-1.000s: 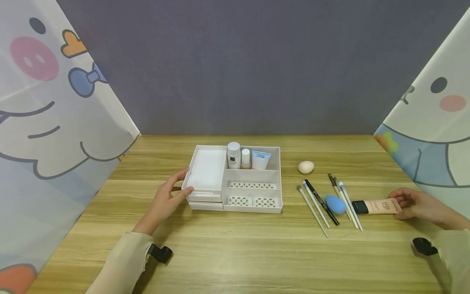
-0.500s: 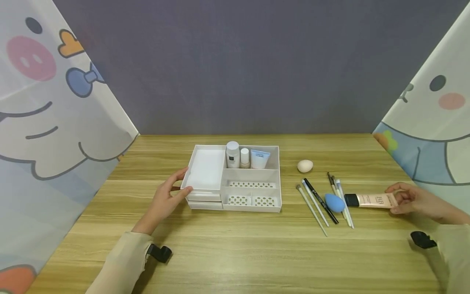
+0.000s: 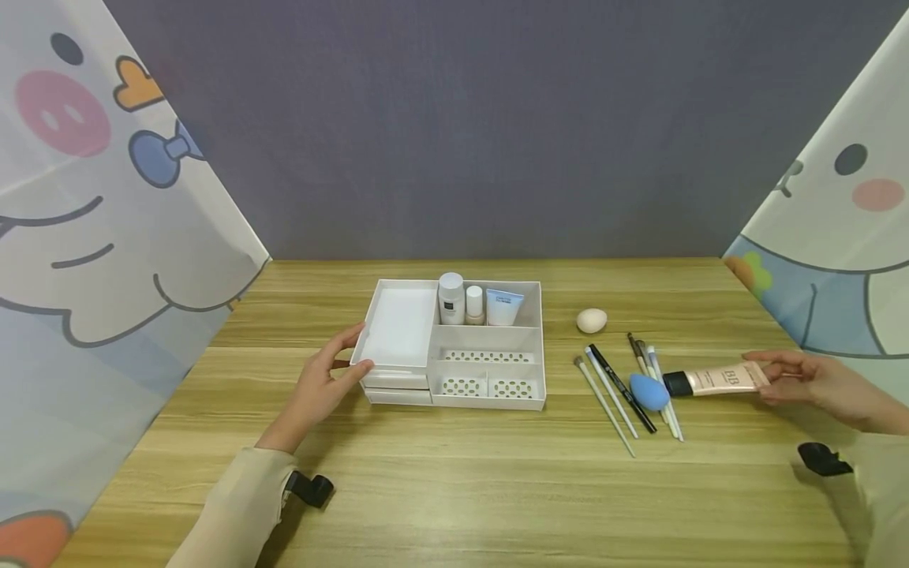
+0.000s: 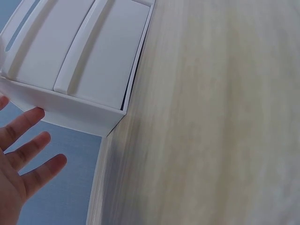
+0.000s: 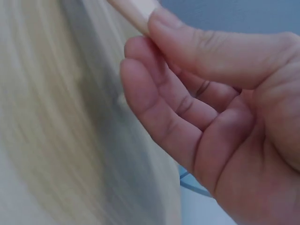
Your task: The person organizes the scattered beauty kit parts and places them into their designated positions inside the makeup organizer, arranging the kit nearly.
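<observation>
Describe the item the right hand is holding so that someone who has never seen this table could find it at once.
Start at the white organizer in the middle of the wooden table, then move right past the row of brushes and the blue sponge. The peach tube with a black cap juts from the right hand, pinched at its flat end. It alone is printed "BB" and lifted off the wood.

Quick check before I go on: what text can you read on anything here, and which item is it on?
"BB" on the beige tube pinched by the right hand.
Blue print on the white tube in the white organizer: too small to read.
Dark label on the white bottle: too small to read.
</observation>
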### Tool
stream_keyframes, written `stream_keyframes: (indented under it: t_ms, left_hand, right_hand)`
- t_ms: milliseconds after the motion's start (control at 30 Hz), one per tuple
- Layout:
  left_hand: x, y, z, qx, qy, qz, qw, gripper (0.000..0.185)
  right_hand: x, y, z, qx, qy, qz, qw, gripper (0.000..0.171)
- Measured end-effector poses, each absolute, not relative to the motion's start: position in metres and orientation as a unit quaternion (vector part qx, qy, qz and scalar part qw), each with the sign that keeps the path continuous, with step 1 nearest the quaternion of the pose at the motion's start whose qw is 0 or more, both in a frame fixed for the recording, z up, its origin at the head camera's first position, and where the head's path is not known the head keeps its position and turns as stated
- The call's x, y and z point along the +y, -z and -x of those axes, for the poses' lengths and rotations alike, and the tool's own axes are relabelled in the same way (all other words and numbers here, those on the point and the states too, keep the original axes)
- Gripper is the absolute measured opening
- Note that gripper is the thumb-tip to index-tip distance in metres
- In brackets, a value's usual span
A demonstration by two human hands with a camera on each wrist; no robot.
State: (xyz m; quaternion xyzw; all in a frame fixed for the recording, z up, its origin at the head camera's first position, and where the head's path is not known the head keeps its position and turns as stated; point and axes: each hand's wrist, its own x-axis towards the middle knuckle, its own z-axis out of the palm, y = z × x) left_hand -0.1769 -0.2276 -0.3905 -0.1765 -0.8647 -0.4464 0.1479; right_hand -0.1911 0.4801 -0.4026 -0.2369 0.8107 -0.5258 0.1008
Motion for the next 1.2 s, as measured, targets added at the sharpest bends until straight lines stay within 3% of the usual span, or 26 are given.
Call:
stream_keyframes:
  t_ms: [233, 633, 900, 1200]
  left_hand:
    - [-0.228, 0.391, 0.177, -0.863, 0.449, 0.18, 0.149, 0.058]
    - [-0.228, 0.39, 0.177, -0.863, 0.448, 0.179, 0.148, 0.057]
    - [-0.228, 0.39, 0.176, -0.861, 0.452, 0.18, 0.149, 0.057]
    - [-0.228, 0.391, 0.177, -0.861, 0.451, 0.183, 0.149, 0.058]
  right_hand:
    - [0.473, 0.393, 0.19, 0.798, 0.555, 0.208, 0.108, 0.071]
    - [0.447, 0.373, 0.187, 0.869, 0.49, 0.035, 0.056, 0.05]
    - [0.426, 0.373, 0.19, 0.71, 0.702, 0.057, 0.009, 0.044]
    - [0.403, 0.368, 0.189, 0.667, 0.742, 0.052, -0.049, 0.039]
